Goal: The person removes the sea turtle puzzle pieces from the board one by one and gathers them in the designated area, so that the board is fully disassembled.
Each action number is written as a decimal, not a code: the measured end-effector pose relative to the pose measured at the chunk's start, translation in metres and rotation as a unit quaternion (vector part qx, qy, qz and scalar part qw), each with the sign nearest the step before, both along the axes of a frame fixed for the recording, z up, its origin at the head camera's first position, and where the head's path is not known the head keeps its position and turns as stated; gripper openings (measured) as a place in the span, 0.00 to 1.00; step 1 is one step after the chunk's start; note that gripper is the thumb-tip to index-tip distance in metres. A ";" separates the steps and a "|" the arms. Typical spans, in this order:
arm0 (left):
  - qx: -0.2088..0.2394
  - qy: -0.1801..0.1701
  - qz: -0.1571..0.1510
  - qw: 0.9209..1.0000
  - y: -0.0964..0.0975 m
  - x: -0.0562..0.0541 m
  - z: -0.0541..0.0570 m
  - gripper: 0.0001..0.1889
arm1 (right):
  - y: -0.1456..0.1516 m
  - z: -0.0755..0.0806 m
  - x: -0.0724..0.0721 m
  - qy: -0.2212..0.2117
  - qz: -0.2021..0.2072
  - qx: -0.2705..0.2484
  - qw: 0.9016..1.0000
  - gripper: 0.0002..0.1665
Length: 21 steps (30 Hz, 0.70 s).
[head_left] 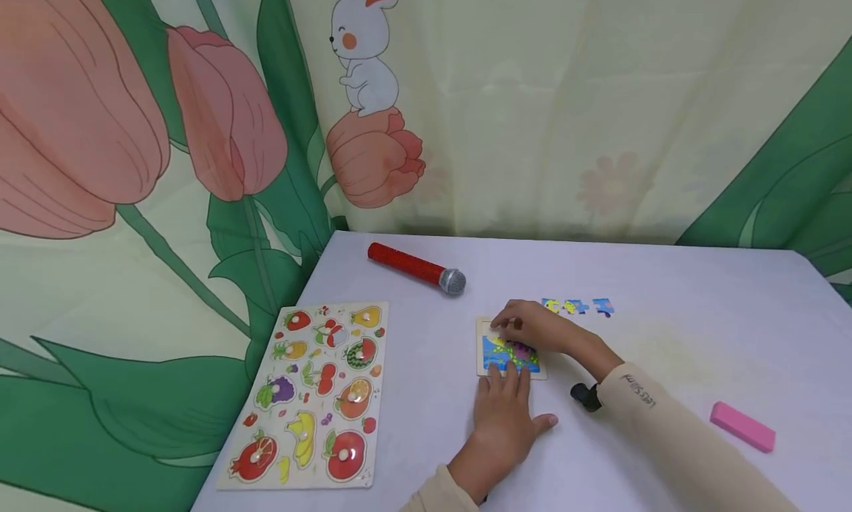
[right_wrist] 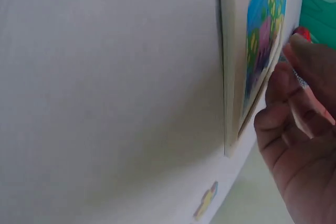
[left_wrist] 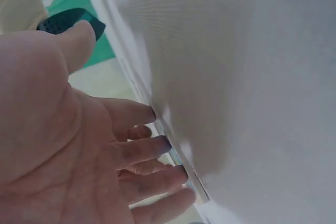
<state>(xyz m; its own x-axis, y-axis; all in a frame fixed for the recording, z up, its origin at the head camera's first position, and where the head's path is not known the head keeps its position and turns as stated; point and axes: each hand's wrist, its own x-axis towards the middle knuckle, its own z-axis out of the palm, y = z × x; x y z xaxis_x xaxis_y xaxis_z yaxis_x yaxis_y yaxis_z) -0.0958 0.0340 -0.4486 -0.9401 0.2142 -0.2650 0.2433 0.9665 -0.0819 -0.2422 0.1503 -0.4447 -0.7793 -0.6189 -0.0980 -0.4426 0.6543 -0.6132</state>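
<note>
In the head view, the small square puzzle board with a pale wooden frame (head_left: 480, 353) lay on the white cloth-covered table (head_left: 413, 393). The left hand (head_left: 504, 416) grasped nothing; its rather straight fingers rested on the near edge of the board. If they pressed unevenly, the board could perhaps tip or slide. The right hand (head_left: 539, 327) had bent fingers over the far left part, where pale backing showed. The flat blue-and-yellow jigsaw pieces (head_left: 575, 306) lay just beyond the right hand, so a careless knuckle could scatter them.

In the left wrist view, the fingertips met the frame without curling around it; against a sideways push, this support was probably weak.

In the right wrist view, the thumb and index finger were close together, but I could not tell whether they pinched a piece. A piece turned wrongly might jam or lift its neighbours.
</note>
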 end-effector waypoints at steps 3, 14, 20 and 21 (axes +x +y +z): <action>-0.014 -0.002 0.001 1.000 0.001 0.000 -0.003 0.44 | -0.002 -0.003 0.004 -0.019 0.016 -0.011 1.000 0.12; -0.041 0.001 0.006 0.999 0.001 -0.001 -0.004 0.44 | -0.006 -0.008 0.007 -0.010 0.032 -0.011 0.999 0.13; -0.025 -0.001 0.013 1.000 0.002 0.000 -0.003 0.44 | -0.009 -0.007 0.009 -0.030 -0.005 -0.006 1.000 0.13; -0.022 0.000 0.013 1.000 0.002 -0.001 -0.003 0.44 | -0.009 -0.006 0.009 -0.031 -0.009 -0.009 0.999 0.13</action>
<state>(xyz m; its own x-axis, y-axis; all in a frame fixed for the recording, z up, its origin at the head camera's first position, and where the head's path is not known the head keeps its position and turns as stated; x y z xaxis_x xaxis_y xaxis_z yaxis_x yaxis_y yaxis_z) -0.0966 0.0361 -0.4518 -0.9451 0.1780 -0.2740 0.2186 0.9677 -0.1254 -0.2328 0.1409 -0.4512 -0.7830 -0.6072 -0.1350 -0.3916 0.6497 -0.6515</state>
